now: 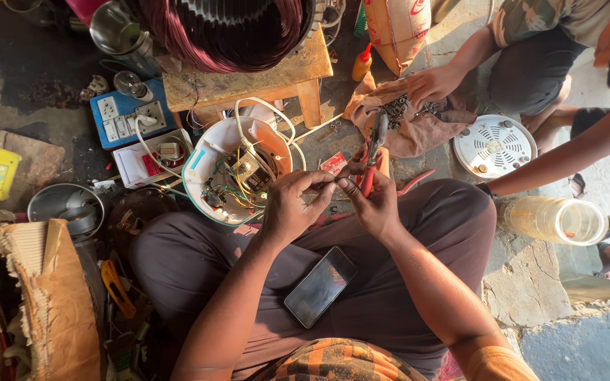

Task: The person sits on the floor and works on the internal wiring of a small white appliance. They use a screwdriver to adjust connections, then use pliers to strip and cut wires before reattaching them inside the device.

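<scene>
Both hands meet above the lap: left hand (292, 204) pinches a thin wire (326, 182) taut so the pliers (373, 152), gripped in the right hand (372, 204), can bite its end, just beside the opened white housing (206, 152).

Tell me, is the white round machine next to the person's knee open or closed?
Open. The white round casing has no cover on it, so its coloured wires and small parts show inside. The left hand is beside it.
</scene>
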